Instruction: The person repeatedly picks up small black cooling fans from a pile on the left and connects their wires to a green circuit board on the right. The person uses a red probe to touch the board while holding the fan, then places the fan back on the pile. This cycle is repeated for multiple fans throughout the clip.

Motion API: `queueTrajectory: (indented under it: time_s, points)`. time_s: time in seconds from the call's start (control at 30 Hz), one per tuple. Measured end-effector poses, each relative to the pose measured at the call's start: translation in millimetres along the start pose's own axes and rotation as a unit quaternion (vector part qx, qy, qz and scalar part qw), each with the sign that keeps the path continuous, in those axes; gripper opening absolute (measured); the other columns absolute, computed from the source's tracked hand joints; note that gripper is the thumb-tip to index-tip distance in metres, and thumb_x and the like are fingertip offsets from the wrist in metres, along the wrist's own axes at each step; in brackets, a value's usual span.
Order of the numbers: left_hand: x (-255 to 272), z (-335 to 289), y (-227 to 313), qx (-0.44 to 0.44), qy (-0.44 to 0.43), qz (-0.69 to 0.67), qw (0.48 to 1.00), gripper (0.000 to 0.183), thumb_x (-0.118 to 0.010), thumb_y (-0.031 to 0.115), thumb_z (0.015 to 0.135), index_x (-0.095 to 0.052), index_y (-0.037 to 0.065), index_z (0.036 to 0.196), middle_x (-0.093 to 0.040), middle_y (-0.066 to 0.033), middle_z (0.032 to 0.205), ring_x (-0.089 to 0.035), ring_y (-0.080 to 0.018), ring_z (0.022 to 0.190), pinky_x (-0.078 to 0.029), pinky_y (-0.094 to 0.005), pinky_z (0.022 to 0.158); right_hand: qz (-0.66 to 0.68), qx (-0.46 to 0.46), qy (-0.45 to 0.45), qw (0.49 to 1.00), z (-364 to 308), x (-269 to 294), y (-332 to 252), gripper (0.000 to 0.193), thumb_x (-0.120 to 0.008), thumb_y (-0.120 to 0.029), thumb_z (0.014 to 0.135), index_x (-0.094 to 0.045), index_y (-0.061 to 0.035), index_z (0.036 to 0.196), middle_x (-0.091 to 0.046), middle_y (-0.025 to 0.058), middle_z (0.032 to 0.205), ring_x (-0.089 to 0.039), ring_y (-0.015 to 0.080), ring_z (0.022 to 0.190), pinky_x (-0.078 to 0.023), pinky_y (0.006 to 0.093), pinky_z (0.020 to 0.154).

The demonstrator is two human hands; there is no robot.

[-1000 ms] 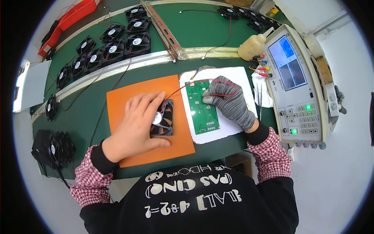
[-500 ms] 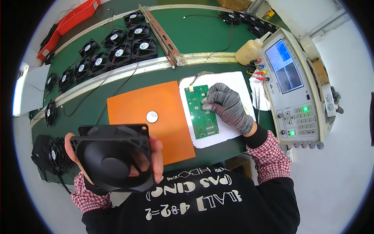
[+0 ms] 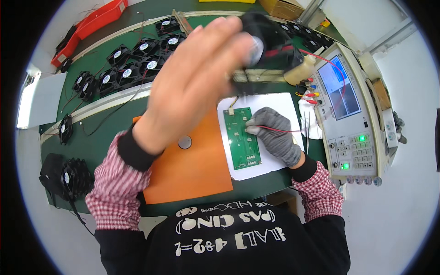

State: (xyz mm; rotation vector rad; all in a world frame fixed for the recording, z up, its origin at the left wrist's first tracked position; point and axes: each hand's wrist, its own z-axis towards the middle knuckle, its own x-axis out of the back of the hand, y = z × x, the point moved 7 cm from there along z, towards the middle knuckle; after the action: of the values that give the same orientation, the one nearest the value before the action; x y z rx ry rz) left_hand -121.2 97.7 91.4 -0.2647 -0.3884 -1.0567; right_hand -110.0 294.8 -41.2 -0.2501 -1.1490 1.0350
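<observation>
My bare left hand [image 3: 190, 87] is raised over the table, its fingers blurred against a black cooling fan [image 3: 275, 43]. They appear to grip the fan near its round pale label. A red wire loops from the fan past the instrument screen and down to my gloved right hand [image 3: 275, 135]. That hand's thumb and forefinger are pinched on the wire's end, low over the green circuit board [image 3: 240, 146]. Whatever sits at the wire's tip is hidden by the fingers. The board lies on a white pad [image 3: 279, 103], with a white connector [image 3: 231, 111] at its top edge.
Left of the board lies an orange sheet [image 3: 192, 178] with a round white disc [image 3: 184, 142]. Several black fans [image 3: 128, 73] stand at the back left. To the right are tweezers [image 3: 306, 130], a squeeze bottle [image 3: 300, 71] and a test instrument [image 3: 350, 114] with coloured leads.
My left hand has swung the fan from the near left up to the far right, over the table. My right hand remains pinched at the board. The view has shifted slightly.
</observation>
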Motion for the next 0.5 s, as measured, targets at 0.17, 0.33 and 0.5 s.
queueTrajectory:
  time_s: [0.17, 0.33, 0.5]
  points:
    - [-70.1, -87.9, -117.3, 0.099, -0.284, 0.329, 0.895, 0.027, -0.080, 0.021, 0.066, -0.069, 0.009, 0.089, -0.059, -0.0076, 0.095, -0.052, -0.0269, 0.095, -0.040, -0.0380, 0.078, 0.176, -0.181, 0.063, 0.966, -4.5, 8.0, 18.3, 0.016, -0.073, -0.008, 0.086, -0.069, -0.0004, 0.100, -0.065, 0.0031, 0.086, -0.060, 0.0105, 0.083, -0.049, 0.0248, 0.076]
    - [-61.4, -94.9, -93.5, 0.144, -0.284, 0.217, 0.923, 0.009, -0.070, 0.014, 0.075, -0.064, 0.007, 0.075, -0.060, -0.0106, 0.080, -0.058, -0.0277, 0.077, -0.046, -0.0395, 0.068, 0.291, -0.196, 0.023, 0.936, -6.4, 3.3, 17.5, 0.047, -0.079, -0.014, 0.081, -0.062, 0.0010, 0.122, -0.063, 0.0006, 0.088, -0.059, 0.0096, 0.084, -0.050, 0.0242, 0.081]
    - [-9.9, -40.0, 62.3, -0.068, -0.117, 0.005, 0.991, 0.014, -0.070, 0.013, 0.068, -0.062, 0.009, 0.078, -0.048, -0.0011, 0.068, -0.054, -0.0198, 0.059, -0.039, -0.0296, 0.053, 0.327, -0.197, -0.210, 0.900, -4.2, -34.0, -40.8, 0.046, -0.084, -0.021, 0.076, -0.068, -0.0008, 0.114, -0.069, 0.0011, 0.090, -0.061, 0.0100, 0.088, -0.050, 0.0280, 0.081]
